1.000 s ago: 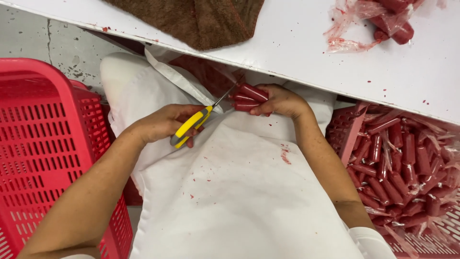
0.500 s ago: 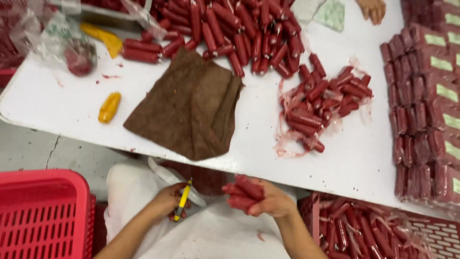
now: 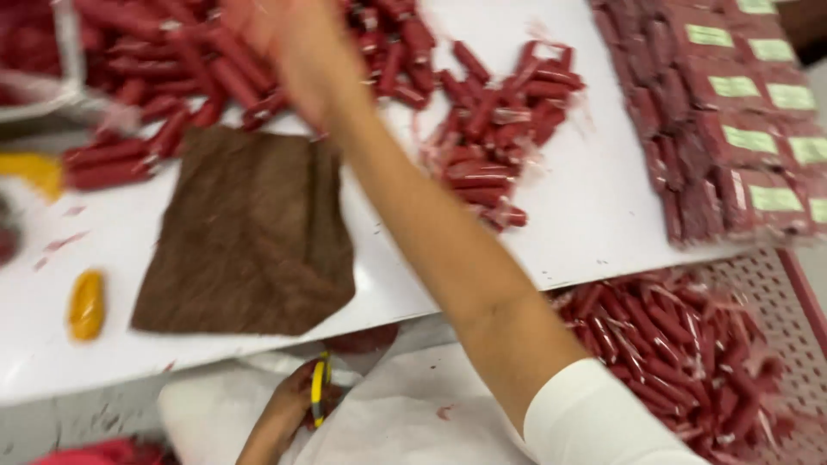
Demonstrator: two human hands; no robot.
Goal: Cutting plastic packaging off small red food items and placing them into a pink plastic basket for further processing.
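My right hand (image 3: 289, 56) is stretched far across the white table (image 3: 594, 232), over a big heap of red sausages (image 3: 172, 69). It is blurred, and I cannot make out whether it holds anything. My left hand (image 3: 289, 405) stays low by my lap, below the table edge, closed around yellow-handled scissors (image 3: 320, 387). A white apron (image 3: 413, 422) covers my lap. A brown cloth (image 3: 250, 232) lies on the table just left of my right forearm.
A smaller pile of sausages in torn plastic (image 3: 500, 129) lies right of my arm. Flat packs of sausages with green labels (image 3: 732, 129) line the right side. A red basket of sausages (image 3: 689, 344) stands lower right. A yellow piece (image 3: 86, 301) lies left.
My right hand has risen from my lap, where it held a bundle of sausages, up to the heap at the far left. The view has tilted up to the table. The left hand stays low.
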